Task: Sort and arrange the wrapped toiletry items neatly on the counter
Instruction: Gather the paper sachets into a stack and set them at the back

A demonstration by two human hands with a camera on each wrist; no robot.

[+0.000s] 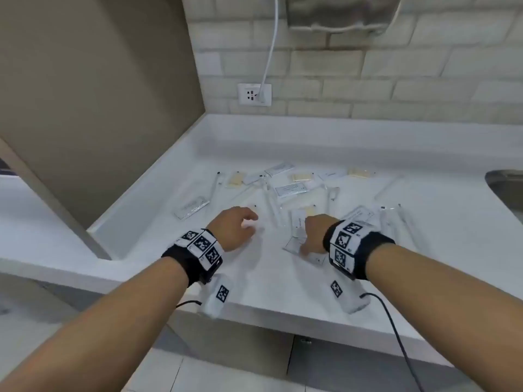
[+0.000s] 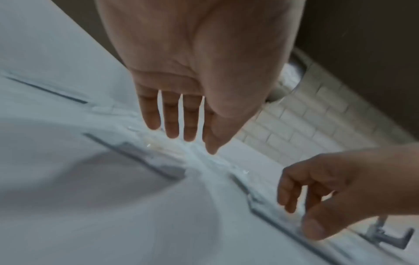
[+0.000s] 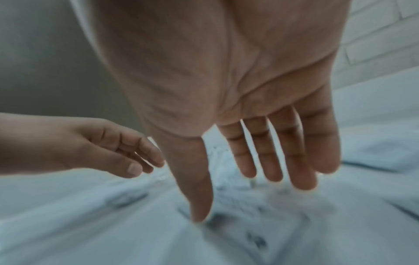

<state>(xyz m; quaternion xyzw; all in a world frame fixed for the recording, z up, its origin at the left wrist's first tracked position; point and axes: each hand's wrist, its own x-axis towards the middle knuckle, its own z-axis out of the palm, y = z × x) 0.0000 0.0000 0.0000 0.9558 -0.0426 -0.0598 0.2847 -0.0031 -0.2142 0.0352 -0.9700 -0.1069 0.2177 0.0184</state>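
Several wrapped toiletry items lie scattered on the white counter (image 1: 158, 236): flat white sachets (image 1: 192, 207) (image 1: 294, 190), cream-coloured packets (image 1: 300, 177) (image 1: 359, 172) and long clear-wrapped sticks (image 1: 216, 185) (image 1: 392, 222). My left hand (image 1: 237, 226) hovers palm down over the near edge of the pile, its fingers (image 2: 172, 123) straight and holding nothing. To its right, my right hand (image 1: 312, 236) is over a small flat packet (image 1: 293, 246). The right hand's fingers (image 3: 272, 157) are spread and straight, with nothing in them. The wrist views are blurred, so whether the fingertips touch the items cannot be told.
A steel sink (image 1: 506, 188) cuts into the counter at the far right, and a tap (image 2: 385, 234) stands by it. A beige partition (image 1: 99, 108) walls the left side. On the tiled back wall is a socket (image 1: 254, 94) with a white cable plugged in.
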